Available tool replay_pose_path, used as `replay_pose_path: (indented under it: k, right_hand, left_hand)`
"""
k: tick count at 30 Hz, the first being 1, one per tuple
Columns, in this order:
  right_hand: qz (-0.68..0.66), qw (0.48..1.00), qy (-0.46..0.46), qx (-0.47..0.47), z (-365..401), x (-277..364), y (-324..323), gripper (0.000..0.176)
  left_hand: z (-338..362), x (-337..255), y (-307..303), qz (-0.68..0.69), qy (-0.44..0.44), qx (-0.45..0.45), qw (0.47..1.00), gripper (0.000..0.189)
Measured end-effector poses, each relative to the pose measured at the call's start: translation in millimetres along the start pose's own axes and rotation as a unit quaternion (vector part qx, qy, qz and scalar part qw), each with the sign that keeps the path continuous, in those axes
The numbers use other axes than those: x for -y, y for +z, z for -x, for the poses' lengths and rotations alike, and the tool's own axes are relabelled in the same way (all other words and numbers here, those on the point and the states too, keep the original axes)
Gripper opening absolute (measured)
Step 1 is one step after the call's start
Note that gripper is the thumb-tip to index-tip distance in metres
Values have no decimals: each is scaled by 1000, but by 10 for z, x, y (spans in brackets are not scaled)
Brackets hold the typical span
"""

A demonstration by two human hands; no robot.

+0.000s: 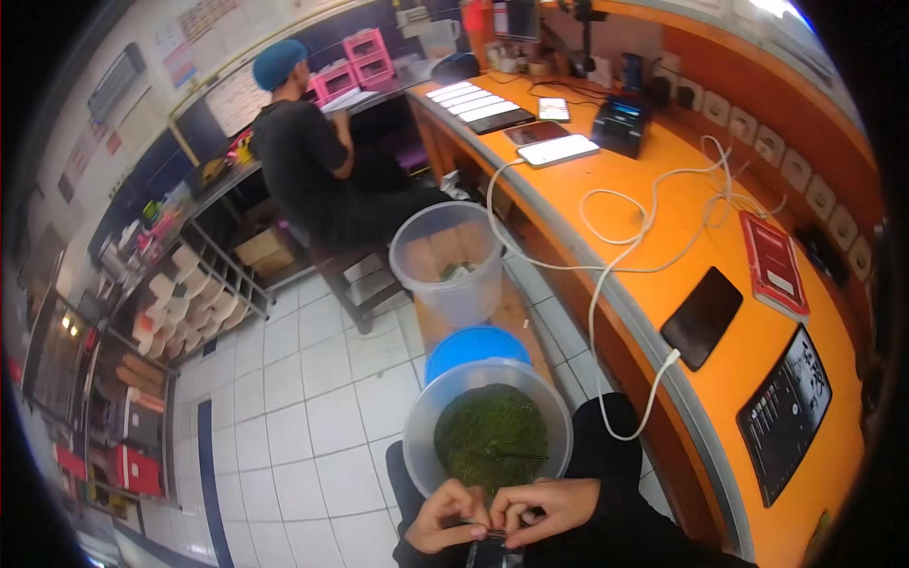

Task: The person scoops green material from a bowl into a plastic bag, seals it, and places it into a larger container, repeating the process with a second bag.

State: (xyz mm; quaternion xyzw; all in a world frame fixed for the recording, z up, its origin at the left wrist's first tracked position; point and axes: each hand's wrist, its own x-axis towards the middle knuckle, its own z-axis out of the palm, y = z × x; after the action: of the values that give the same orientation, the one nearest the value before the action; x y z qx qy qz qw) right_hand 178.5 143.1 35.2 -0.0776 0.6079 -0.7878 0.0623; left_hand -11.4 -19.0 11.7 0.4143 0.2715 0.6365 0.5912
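Both of my hands meet at the near rim of a clear round tub (418, 428) that stands between my knees. Finely cut green leaves (488, 431) fill its lower part, and a dark utensil (519, 456) lies on them. My left hand (453, 516) pinches the edge of a small clear plastic bag (494, 551). The fingers of my right hand (546, 509) are closed on the same bag, close to the left fingertips. The bag hangs below the hands, and its contents are hard to make out.
Beyond the tub are a blue lid (476, 350) and a second clear tub (445, 248) on a wooden bench (521, 317). An orange counter (606, 204) on the right holds phones, a tablet (786, 412) and white cables. A person (298, 161) sits at the back.
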Motion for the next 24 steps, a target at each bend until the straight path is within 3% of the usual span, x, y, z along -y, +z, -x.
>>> replay_pose_path:
  k: [2,4,5,6,7,8,9,10,12,16,18,19,20,23,24]
  right_hand:
    - [118,993,13,-26,-7,145,8,28]
    - [152,987,6,-46,-24,121,8,25]
    - [196,980,-32,-27,-53,7,-28,25]
    - [241,968,-68,-12,-70,-59,-24,25]
    - [239,968,-67,-40,-86,-46,-2,25]
    - [201,979,-9,-37,-100,0,2,24]
    - [157,986,48,-38,-87,19,31,24]
    - [148,985,50,-77,-77,-6,58,24]
    - [106,992,39,-64,-62,-77,68,22]
    - [97,993,-10,-72,-42,-134,103,26]
    - [80,992,-39,-90,-33,-177,114,25]
    - [80,991,-41,-95,-14,-152,121,25]
    - [119,983,-23,-140,17,-100,134,24]
    - [175,958,5,-228,62,65,193,24]
    - [191,946,13,-263,63,93,197,25]
  left_hand:
    - [-5,-67,-8,-14,-19,-23,999,29]
    - [-41,-107,0,-105,-28,-31,994,32]
    - [-87,-113,116,-142,-43,-112,983,39]
    - [-82,-108,114,-139,-56,-96,984,39]
    - [-42,-85,78,-163,-45,-130,977,39]
    - [-19,-60,37,-185,-37,-158,969,38]
    - [6,-72,14,-168,-35,-153,973,39]
    - [-58,-154,133,-146,-28,-159,976,31]
    - [82,-174,123,-204,-20,-82,975,11]
    - [49,-279,118,-198,-7,23,980,30]
    - [123,-356,96,-354,-131,-96,921,23]
    - [16,-441,228,-442,-100,-96,886,31]
    - [-65,-493,324,-441,-100,-91,887,31]
    - [-275,-546,599,-587,-64,-63,805,59]
    - [-272,-504,605,-586,-64,-62,805,59]
